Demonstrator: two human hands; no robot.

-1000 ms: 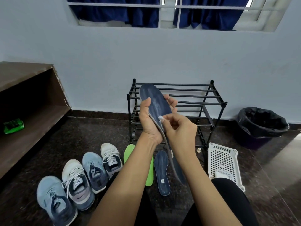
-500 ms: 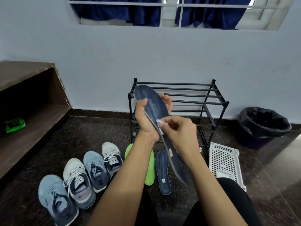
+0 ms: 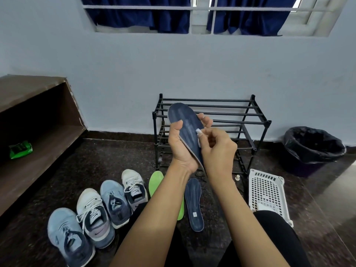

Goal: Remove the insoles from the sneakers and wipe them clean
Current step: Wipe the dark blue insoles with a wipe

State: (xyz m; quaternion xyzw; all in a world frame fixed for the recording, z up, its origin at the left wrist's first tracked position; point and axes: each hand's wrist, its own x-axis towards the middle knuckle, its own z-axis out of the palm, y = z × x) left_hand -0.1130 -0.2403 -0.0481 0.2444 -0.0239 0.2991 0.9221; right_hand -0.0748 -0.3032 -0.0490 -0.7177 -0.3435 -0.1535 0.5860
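My left hand (image 3: 182, 149) grips a dark blue insole (image 3: 185, 120) upright in front of the rack, thumb on its near edge and fingers behind. My right hand (image 3: 217, 151) pinches a small white wipe (image 3: 198, 132) against the insole's face. On the floor below lie a second dark blue insole (image 3: 194, 205) and a green insole (image 3: 156, 182), partly hidden by my left forearm. Several sneakers stand in a row at lower left, blue ones (image 3: 67, 236) (image 3: 113, 201) and white ones (image 3: 94, 218) (image 3: 134, 187).
A black metal shoe rack (image 3: 250, 120) stands against the wall behind my hands. A white perforated basket (image 3: 267, 191) lies on the floor at right, a black-lined bin (image 3: 312, 149) beyond it. A wooden shelf (image 3: 38, 143) at left holds a green packet (image 3: 20, 149).
The insole has tipped a little in my left hand, and my right hand with the wipe has slid slightly up along its face.
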